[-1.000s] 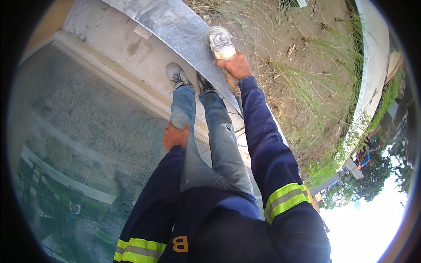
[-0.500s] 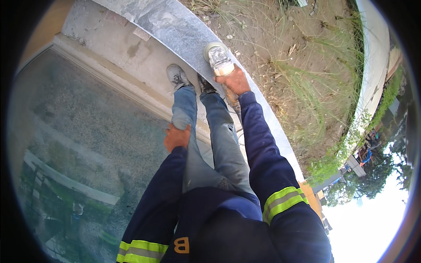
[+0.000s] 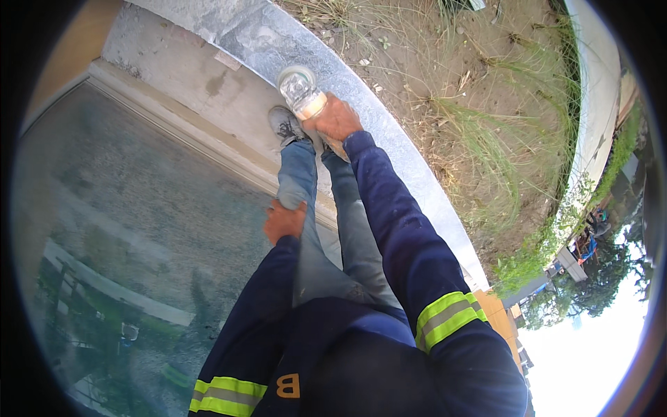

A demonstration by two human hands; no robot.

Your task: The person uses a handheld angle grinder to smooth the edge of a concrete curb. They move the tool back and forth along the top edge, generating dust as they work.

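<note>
My right hand is wrapped round the body of an angle grinder, whose head looks covered in clear plastic. The grinder's round disc lies against the top of a curved grey stone or concrete ledge, near its inner edge. Part of the tool's rear body is hidden under my hand and sleeve. Lower down, my left hand rests on my bent left knee, its fingers curled round the jeans. That hand holds no tool.
Beyond the ledge is a bed of dry soil with tufts of grass. My left shoe stands on a narrow concrete strip beside the ledge. A reflective glass-like surface spreads to the left. A pale curved wall borders the bed.
My right hand has slid the angle grinder leftward along the ledge, toward its inner edge, and the right forearm has swung left with it. My left hand stays on the knee.
</note>
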